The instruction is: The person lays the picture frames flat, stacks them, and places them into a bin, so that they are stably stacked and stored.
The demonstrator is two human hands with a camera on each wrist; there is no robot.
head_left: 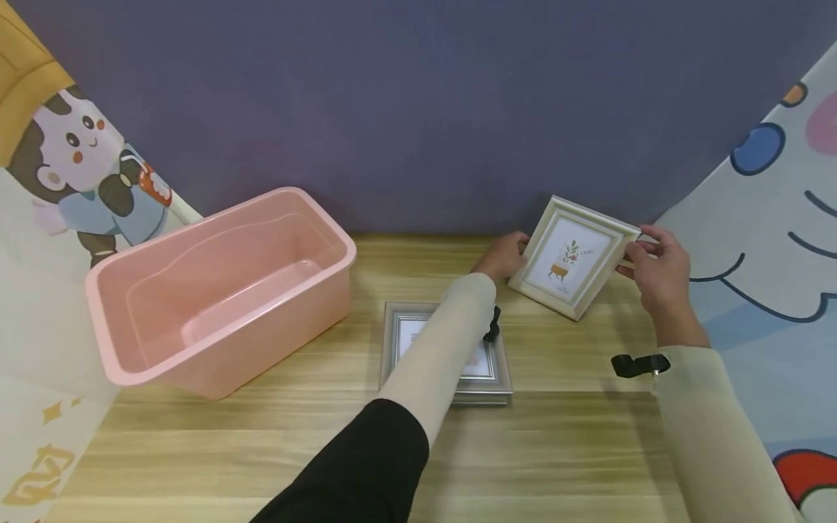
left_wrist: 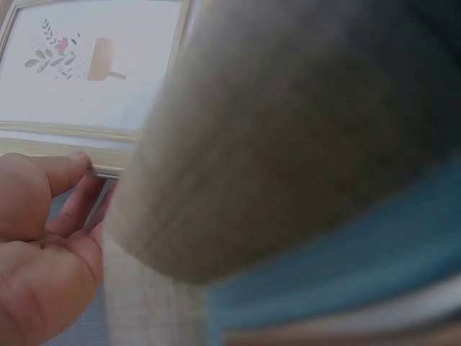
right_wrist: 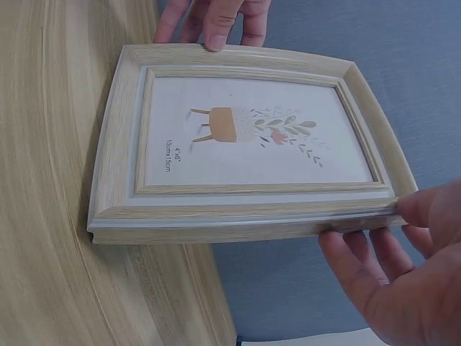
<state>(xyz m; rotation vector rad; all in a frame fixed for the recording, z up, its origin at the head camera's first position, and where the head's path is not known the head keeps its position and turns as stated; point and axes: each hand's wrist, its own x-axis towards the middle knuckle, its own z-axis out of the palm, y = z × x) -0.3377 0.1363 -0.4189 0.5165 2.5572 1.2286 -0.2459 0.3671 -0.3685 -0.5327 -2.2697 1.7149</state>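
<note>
A cream wooden picture frame (head_left: 571,256) with a plant print tilts back near the rear of the table, both hands on it. The left hand (head_left: 502,256) pinches its left edge, thumb in front and fingers behind, as the left wrist view shows. On the opposite side, the right hand (head_left: 660,272) holds the upper right edge between thumb and fingers. In the right wrist view the picture frame (right_wrist: 238,137) shows its whole face, with size lettering on the print. Silver-grey picture frames (head_left: 487,398) lie stacked under the left forearm, which hides part of them.
A pink plastic bin (head_left: 288,309) stands on the left of the wooden table (head_left: 314,443). Behind the table rises a dark blue wall panel (head_left: 418,109). Walls with cartoon prints close in both sides; the right one (head_left: 771,283) is near the right hand.
</note>
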